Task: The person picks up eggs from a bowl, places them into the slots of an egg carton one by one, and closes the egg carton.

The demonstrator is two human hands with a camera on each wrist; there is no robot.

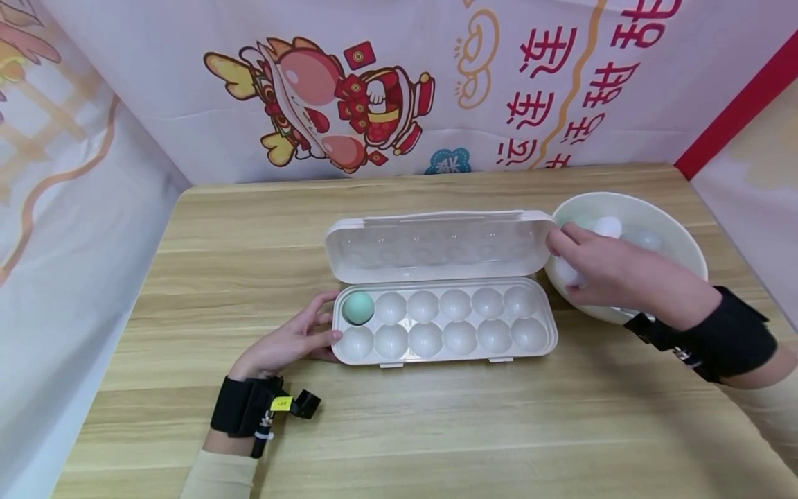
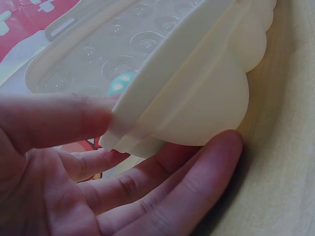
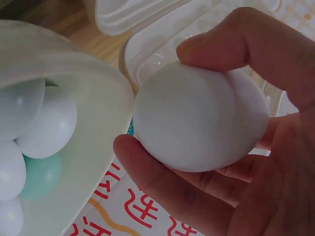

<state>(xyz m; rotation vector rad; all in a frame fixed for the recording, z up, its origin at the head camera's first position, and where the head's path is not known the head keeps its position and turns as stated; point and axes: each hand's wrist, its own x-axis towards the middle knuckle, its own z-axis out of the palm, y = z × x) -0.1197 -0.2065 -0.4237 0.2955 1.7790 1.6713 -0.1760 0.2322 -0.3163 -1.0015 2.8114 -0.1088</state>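
Note:
My right hand (image 1: 614, 270) holds a white egg (image 3: 197, 123) at the left rim of a white bowl (image 1: 676, 225), thumb on one side and fingers on the other. An open white plastic egg box (image 1: 439, 357) lies in front of me, its lid (image 1: 436, 263) tipped back. One pale green egg (image 1: 358, 308) sits in the far left cup; the other cups hold nothing. At the box's left end, my left hand (image 1: 289, 343) grips the edge. In the left wrist view, the thumb presses the rim (image 2: 162, 73) while the fingers reach underneath.
Inside the bowl lie several white eggs (image 3: 51, 123) and a green one (image 3: 42, 177). The bowl stands close against the box's right end on a wooden table (image 1: 399, 430). A printed cloth (image 1: 156, 90) hangs behind the table and along its sides.

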